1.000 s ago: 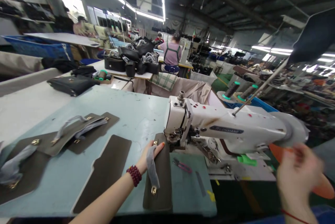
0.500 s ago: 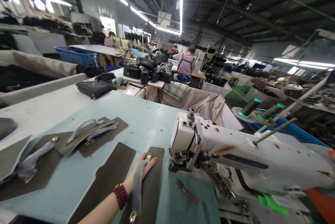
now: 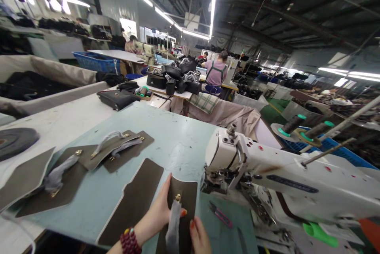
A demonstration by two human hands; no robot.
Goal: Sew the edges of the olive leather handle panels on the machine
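Observation:
A dark flat panel (image 3: 185,190) with a grey-wrapped handle (image 3: 173,228) and a gold ring is between my two hands at the bottom centre. My left hand (image 3: 160,212), with a beaded bracelet at the wrist, grips its left edge, the thumb on top beside the handle. My right hand (image 3: 200,236) holds the right edge, fingertips on top and the rest cut off by the frame. Another dark panel (image 3: 133,198) lies just left of my left hand. More panels with wrapped handles (image 3: 115,147) overlap further left on the pale green table (image 3: 166,139).
A white sewing machine (image 3: 267,167) stands on the right, with thread cones (image 3: 292,125) behind it. Pink-handled snips (image 3: 220,214) lie before it. A black bag (image 3: 117,98) and a pile of bags (image 3: 178,73) are farther back, near a seated person (image 3: 216,71).
My right hand has come into view at the panel's right edge. My left hand has moved from the top of the panel to its left edge. The view has shifted slightly.

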